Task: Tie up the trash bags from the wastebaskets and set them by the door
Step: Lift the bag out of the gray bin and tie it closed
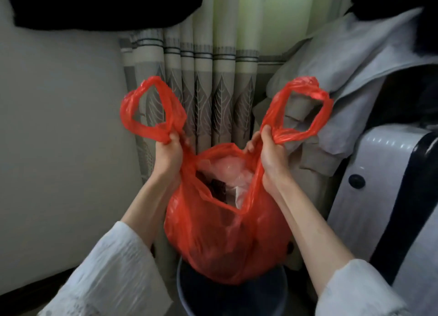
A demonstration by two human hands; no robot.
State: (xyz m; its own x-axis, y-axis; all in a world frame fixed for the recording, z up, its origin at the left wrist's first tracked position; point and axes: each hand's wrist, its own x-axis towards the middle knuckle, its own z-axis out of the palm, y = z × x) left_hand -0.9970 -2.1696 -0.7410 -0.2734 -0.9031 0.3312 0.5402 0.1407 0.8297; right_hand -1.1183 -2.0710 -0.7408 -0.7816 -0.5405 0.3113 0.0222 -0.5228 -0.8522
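Note:
A full red plastic trash bag (213,240) hangs in the air just above a dark round wastebasket (189,296). My left hand (169,153) grips the base of the bag's left handle loop (147,107). My right hand (266,154) grips the base of the right handle loop (301,109). Both loops stand up above my fists and are held apart. The bag's mouth gapes open between my hands, showing pale crumpled waste inside. The wastebasket's inside is hidden by the bag.
A leaf-patterned curtain (213,90) hangs straight behind the bag. A white wall (59,126) is at the left. A pale hard suitcase (384,173) draped with grey clothing (343,59) stands close at the right.

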